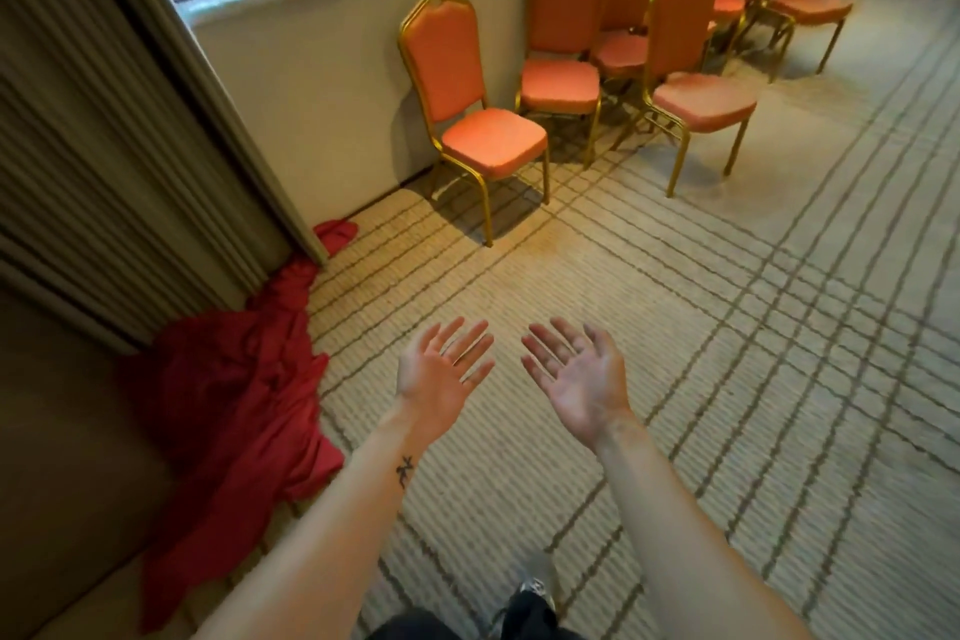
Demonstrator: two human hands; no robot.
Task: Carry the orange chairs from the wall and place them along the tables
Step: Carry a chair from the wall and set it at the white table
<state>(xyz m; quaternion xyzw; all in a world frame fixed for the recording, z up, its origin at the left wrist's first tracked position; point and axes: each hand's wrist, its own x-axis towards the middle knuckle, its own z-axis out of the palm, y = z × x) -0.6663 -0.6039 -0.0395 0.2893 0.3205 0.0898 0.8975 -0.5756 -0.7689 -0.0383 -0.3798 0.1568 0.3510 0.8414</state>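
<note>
Several orange chairs with gold metal frames stand along the wall under the windows. The nearest orange chair [493, 140] stands alone at the left end of the row, a second chair [561, 86] just behind it, and a third chair [701, 101] stands further out on the carpet. My left hand [441, 377] and my right hand [576, 377] are stretched out in front of me, palms up, fingers straight, holding nothing. Both hands are well short of the nearest chair. No table is in view.
A red cloth [234, 411] lies heaped on the floor at the left, beside a ribbed beige partition [104, 161]. Striped carpet [727, 327] spreads to the right. More orange chairs [800, 5] crowd the far right by the wall. My shoe [535, 587] shows at the bottom.
</note>
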